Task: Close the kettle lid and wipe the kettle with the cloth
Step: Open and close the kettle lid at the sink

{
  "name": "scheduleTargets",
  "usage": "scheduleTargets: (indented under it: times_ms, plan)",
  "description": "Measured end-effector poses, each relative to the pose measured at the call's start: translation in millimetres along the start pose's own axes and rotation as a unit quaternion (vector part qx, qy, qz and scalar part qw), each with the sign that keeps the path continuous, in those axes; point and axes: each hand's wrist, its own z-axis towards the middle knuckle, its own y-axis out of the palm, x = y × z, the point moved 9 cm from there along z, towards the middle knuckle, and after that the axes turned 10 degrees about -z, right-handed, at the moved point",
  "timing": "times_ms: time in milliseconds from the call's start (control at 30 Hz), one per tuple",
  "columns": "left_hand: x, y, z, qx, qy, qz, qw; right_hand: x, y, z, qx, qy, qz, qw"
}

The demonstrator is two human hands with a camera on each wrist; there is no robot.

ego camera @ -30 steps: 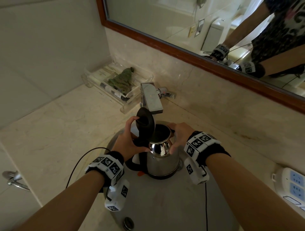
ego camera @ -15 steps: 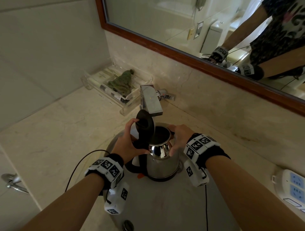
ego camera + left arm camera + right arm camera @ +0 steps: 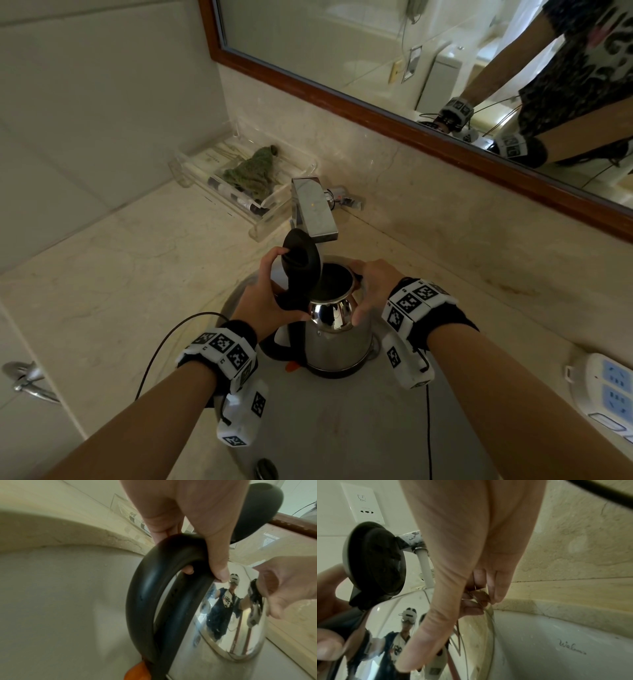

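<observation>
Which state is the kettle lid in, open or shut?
Open. The black lid stands upright above the kettle, whose dark mouth shows uncovered.

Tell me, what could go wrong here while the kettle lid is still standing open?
The lid stands upright beside the faucet; swinging it carelessly might knock the spout. The left hand grips the handle near the hinge, so a finger could get pinched as the lid drops. The right hand only steadies the slick steel kettle, which sits in the sink basin and might slide.
</observation>
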Motion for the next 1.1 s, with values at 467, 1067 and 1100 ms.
scheduleTargets:
  times_ms: [467,1067,1100]
  plan:
    - [-2.6,-0.3,1.2,0.004,0.001,-0.008,1.0,-3.8,-3.8,-4.9,0.012,-0.015,0.013,1.0]
    - [-0.7,0.6,-1.2,0.005,-0.012,0.012,1.0,-4.0,-3.8,-10.0,0.008,-0.005,0.016,1.0]
    - [-0.8,0.5,-1.2,0.005,-0.011,0.012,1.0,-4.2,-4.0,-10.0,0.008,-0.004,0.014,1.0]
